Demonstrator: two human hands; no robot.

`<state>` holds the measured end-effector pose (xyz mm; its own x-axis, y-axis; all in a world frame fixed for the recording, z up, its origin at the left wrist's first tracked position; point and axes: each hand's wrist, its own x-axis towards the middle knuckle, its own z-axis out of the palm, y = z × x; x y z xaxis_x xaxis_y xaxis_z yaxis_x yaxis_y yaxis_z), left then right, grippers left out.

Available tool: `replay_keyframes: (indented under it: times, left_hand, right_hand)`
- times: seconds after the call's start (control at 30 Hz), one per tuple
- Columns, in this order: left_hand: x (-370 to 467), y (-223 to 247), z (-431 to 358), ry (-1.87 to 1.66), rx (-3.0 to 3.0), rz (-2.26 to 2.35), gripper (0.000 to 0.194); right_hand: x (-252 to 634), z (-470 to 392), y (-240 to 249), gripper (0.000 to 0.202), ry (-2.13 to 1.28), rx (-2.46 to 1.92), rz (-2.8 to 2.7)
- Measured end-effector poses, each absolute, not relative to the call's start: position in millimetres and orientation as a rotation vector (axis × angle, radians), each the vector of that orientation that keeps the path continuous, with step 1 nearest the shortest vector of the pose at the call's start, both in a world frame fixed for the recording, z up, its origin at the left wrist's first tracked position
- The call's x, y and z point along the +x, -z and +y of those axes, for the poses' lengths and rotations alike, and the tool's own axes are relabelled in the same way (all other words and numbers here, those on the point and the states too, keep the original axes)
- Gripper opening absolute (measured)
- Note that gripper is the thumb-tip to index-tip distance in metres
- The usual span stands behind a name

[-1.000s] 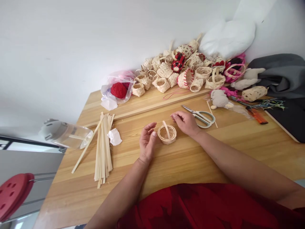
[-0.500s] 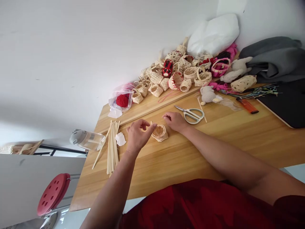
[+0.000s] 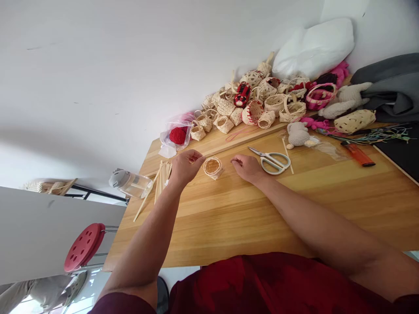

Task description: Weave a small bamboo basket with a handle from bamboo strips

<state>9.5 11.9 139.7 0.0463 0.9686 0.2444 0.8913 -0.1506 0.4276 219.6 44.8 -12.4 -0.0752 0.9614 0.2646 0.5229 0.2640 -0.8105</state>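
Observation:
A small round woven basket [image 3: 213,168] stands on the wooden table between my hands. My left hand [image 3: 188,165] is raised at the basket's left, thumb and forefinger curved towards each other by its rim; what they pinch, if anything, is too small to make out. To the right of the basket, my right hand [image 3: 245,167] rests low with fingers curled in, and what it may hold is hidden. White-handled scissors [image 3: 274,163] lie just beyond it. Pale flat strips [image 3: 159,182] lie behind my left hand.
Many woven baskets [image 3: 225,107] crowd the table's back, beside a red yarn ball [image 3: 178,135] in clear plastic. A bottle [image 3: 134,184] stands at the left edge. An orange lighter [image 3: 358,154] and a knitted toy [image 3: 298,134] lie right.
The view has shifted, so the table's objects appear further right. My left hand has moved left, away from the small basket, whose opening now shows more fully.

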Motion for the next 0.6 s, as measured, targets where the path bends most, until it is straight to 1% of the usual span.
replay_keyframes:
  times: [0.23, 0.43, 0.6]
  left_hand:
    - [4, -131, 19, -0.645, 2.138, 2.051, 0.02]
    - [-2, -128, 21, -0.75, 2.142, 2.003, 0.026]
    - [-4, -120, 25, -0.833, 2.139, 1.922, 0.02]
  right_hand:
    - [219, 48, 17, 0.023, -0.644, -1.378, -1.703]
    - [219, 49, 20, 0.024, -0.63, -1.365, -1.695]
    - [220, 50, 22, 0.023, -0.621, -1.352, -1.696]
